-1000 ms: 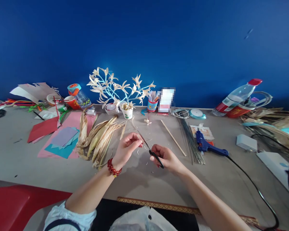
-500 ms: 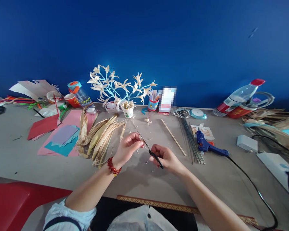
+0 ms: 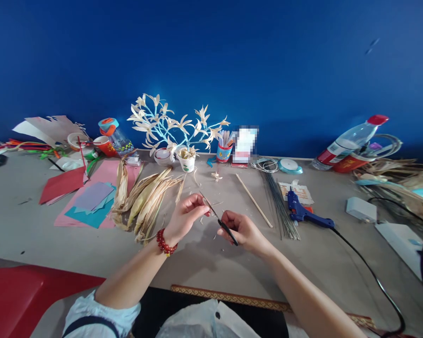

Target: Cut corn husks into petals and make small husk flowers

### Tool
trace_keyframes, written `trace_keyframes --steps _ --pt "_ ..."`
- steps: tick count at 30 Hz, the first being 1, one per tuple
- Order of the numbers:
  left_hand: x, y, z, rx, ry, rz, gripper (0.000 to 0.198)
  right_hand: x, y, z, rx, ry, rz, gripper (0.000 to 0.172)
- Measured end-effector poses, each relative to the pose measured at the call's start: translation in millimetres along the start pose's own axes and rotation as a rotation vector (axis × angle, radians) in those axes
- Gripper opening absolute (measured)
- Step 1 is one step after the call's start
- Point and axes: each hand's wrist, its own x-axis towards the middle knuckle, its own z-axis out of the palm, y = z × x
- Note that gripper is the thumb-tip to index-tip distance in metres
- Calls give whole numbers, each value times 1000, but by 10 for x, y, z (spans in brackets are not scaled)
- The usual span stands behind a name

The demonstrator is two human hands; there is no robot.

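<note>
My right hand (image 3: pixel 240 229) is closed around the black handles of a pair of scissors (image 3: pixel 226 230), whose blades point up and to the left. Beside the blades, my left hand (image 3: pixel 189 213) pinches thumb and fingers together; what lies between the fingertips is too small to make out. A red bead bracelet (image 3: pixel 166 242) circles the left wrist. Small pale scraps lie on the table (image 3: pixel 197 267) under and around both hands. A small pale husk flower (image 3: pixel 216 176) lies just beyond them. To the left of my left hand is a bundle of dried corn husks (image 3: pixel 144 202).
Behind stands a white pot (image 3: pixel 187 163) with pale flowers on blue stems (image 3: pixel 169 124). A wooden stick (image 3: pixel 254 200), thin wires (image 3: pixel 280 206) and a blue glue gun (image 3: pixel 306 213) with a black cord lie right. Coloured paper (image 3: pixel 91 206) lies left; a tilted bottle (image 3: pixel 348 143) leans back right.
</note>
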Motion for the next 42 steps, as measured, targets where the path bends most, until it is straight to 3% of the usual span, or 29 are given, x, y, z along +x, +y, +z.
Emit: trace_keyframes --steps 21,26,29,35,42 --pt "1 5 -38 42 -50 20 11 7 53 -57 -50 21 -15 44" --pt "-9 -3 3 133 -224 -33 8 19 -2 -56 106 213 -96 44" --pt "-21 -62 62 248 -277 -48 8 13 -34 -38 155 234 -168 42" --pt "-38 -141 108 406 -257 7 4 26 36 -12 156 267 -205 38" --pt "-39 -125 101 157 -129 -58 14 21 -11 19 277 289 -201 40"
